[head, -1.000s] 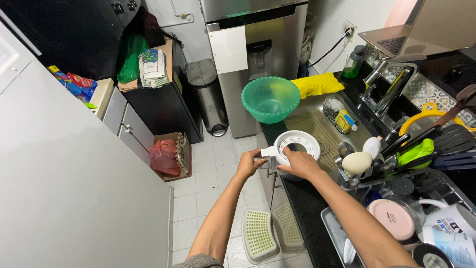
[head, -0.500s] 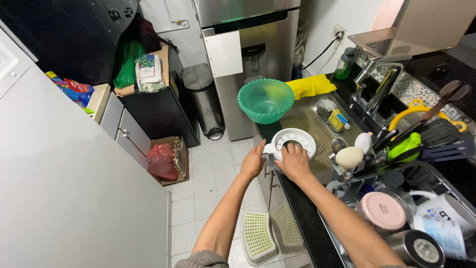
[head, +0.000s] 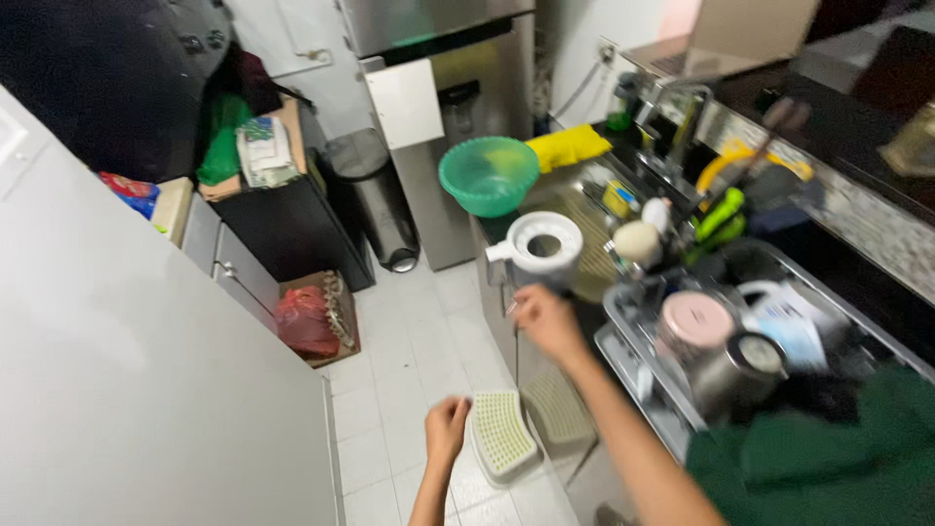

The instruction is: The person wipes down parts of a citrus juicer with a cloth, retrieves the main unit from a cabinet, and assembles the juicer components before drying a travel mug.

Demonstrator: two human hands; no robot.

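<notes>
Half a second before, both hands had been on the white cup [head: 542, 245] at the counter edge. Now both had come away: the left hand [head: 447, 430] had dropped low over the floor tiles, and the right hand [head: 547, 320] had drawn back to just below the cup, apart from it. The view had also swung, so the counter sat further right and much of it was blurred.

The left hand hung with its fingers curled loosely and held nothing. The right hand was blurred; its fingers looked partly closed, and whether anything was pinched in them I could not tell.

The cup stood upright on the counter [head: 506, 231] near its front edge, just below a green bowl [head: 488, 174]. It was round and white with a short handle pointing left, and its dark opening showed a grey inside; what lay in it could not be made out. The bowl was translucent green and looked empty. Beside it lay a yellow cloth [head: 568, 147].

To the right a dish rack [head: 633, 351] held a pink lid [head: 694, 320], a steel pot [head: 740, 365] and a white jug [head: 794, 321], crowded together. Behind them utensils with green and yellow handles were too smeared to name.

On the floor a white slotted stool [head: 502, 435] stood just right of the left hand. Further back were a grey bin [head: 375, 200] and a box with a red bag [head: 305, 321] in it.
</notes>
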